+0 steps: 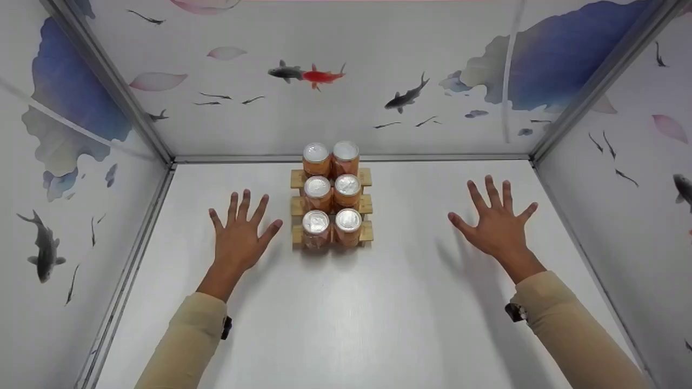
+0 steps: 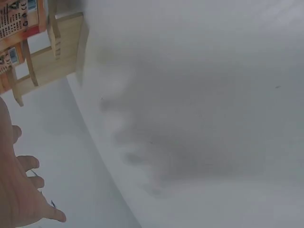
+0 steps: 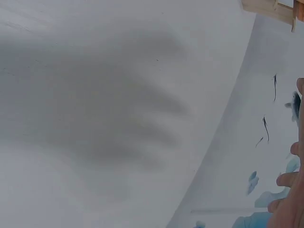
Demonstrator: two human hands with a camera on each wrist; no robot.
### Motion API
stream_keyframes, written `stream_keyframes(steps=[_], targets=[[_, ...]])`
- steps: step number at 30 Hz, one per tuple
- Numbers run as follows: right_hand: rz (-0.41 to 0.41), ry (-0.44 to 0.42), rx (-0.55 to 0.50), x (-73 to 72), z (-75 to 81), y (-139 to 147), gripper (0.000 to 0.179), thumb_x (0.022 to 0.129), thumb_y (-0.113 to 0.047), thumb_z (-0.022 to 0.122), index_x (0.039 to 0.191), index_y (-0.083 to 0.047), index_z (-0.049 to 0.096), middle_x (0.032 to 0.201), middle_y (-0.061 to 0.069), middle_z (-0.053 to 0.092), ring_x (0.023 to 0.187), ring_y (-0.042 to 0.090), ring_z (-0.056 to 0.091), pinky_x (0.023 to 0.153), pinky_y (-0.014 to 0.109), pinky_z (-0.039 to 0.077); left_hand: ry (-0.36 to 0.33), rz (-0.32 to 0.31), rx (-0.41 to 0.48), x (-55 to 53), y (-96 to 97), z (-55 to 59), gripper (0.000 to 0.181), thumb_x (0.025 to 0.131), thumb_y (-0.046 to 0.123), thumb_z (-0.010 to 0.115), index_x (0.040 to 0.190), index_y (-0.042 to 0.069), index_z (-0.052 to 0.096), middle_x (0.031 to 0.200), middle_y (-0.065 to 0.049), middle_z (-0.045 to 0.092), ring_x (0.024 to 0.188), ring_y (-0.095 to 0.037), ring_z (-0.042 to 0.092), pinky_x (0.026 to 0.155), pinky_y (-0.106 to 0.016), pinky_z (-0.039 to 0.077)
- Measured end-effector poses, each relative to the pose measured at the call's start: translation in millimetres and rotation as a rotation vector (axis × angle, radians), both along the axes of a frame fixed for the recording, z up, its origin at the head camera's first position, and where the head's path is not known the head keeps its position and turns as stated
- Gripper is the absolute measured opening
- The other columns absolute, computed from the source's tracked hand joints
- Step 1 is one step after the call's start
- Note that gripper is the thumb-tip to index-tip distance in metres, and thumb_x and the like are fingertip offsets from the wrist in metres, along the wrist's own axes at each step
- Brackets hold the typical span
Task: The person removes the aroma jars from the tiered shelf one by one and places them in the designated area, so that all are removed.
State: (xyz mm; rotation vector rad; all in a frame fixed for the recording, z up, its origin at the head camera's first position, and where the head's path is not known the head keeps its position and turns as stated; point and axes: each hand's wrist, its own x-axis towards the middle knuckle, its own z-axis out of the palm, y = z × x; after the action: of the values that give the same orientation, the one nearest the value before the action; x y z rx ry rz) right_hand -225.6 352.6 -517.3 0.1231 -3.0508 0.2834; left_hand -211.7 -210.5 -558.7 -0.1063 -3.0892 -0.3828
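Several orange cans with silvery lids point(image 1: 315, 222) stand upright in two columns on a stepped wooden rack point(image 1: 367, 231) against the back wall. To the left of the rack, my left hand point(image 1: 238, 240) hovers over the table with its fingers spread. On the other side, farther from the rack, my right hand point(image 1: 498, 224) is held likewise, fingers wide apart. Neither hand touches anything. In the left wrist view, printed labels show on the cans point(image 2: 19, 23), and the wooden rack point(image 2: 66, 45) has slatted steps. Only a corner of the rack point(image 3: 268, 9) appears in the right wrist view.
The white table point(image 1: 335, 324) is bounded by printed panels at the left, back point(image 1: 346, 119) and right, joined by grey metal edging point(image 1: 443, 158). Fish, petals and blue leaf shapes are printed on the panels. The hands cast shadows on the tabletop.
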Motion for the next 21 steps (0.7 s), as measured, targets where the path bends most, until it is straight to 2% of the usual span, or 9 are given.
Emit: stream_keyframes(steps=[6,11,15,21], targets=[[0.013,-0.007,0.014,1.8,-5.4,-6.8,0.098,0.104,-0.082,0.047,0.179,-0.027,0.017,0.188,0.015,0.005,0.172,0.054,-0.002,0.114,0.1,-0.009,-0.083,-0.025,0.036,4.2,3.5,-14.9,0.086,0.109,0.08,0.035,0.178,0.03,0.021,0.187,-0.015,0.011,0.175,-0.043,0.001,0.13,-0.085,-0.006],[0.019,-0.003,0.007,0.7,-9.8,-14.5,0.097,0.105,-0.081,0.047,0.179,-0.027,0.017,0.188,0.015,0.007,0.172,0.054,0.0,0.114,0.1,-0.007,-0.142,-0.076,0.075,6.5,7.8,-25.2,0.078,0.112,0.073,0.038,0.177,0.033,0.027,0.187,-0.014,0.015,0.174,-0.045,0.003,0.131,-0.084,-0.003],[0.014,-0.004,0.001,-0.2,-12.9,-21.8,0.097,0.105,-0.081,0.047,0.18,-0.027,0.016,0.188,0.016,0.008,0.172,0.053,0.001,0.115,0.1,-0.005,-0.149,-0.121,0.083,8.1,13.1,-30.9,0.074,0.113,0.07,0.039,0.176,0.032,0.031,0.186,-0.014,0.02,0.173,-0.048,0.008,0.13,-0.086,0.002],[0.027,-0.008,-0.012,0.2,-15.7,-34.4,0.096,0.106,-0.078,0.05,0.179,-0.024,0.018,0.187,0.017,0.011,0.172,0.052,0.006,0.117,0.099,-0.002,-0.142,-0.149,0.084,8.2,20.5,-40.3,0.071,0.114,0.068,0.038,0.176,0.034,0.031,0.184,-0.014,0.026,0.173,-0.047,0.012,0.13,-0.086,0.008]])
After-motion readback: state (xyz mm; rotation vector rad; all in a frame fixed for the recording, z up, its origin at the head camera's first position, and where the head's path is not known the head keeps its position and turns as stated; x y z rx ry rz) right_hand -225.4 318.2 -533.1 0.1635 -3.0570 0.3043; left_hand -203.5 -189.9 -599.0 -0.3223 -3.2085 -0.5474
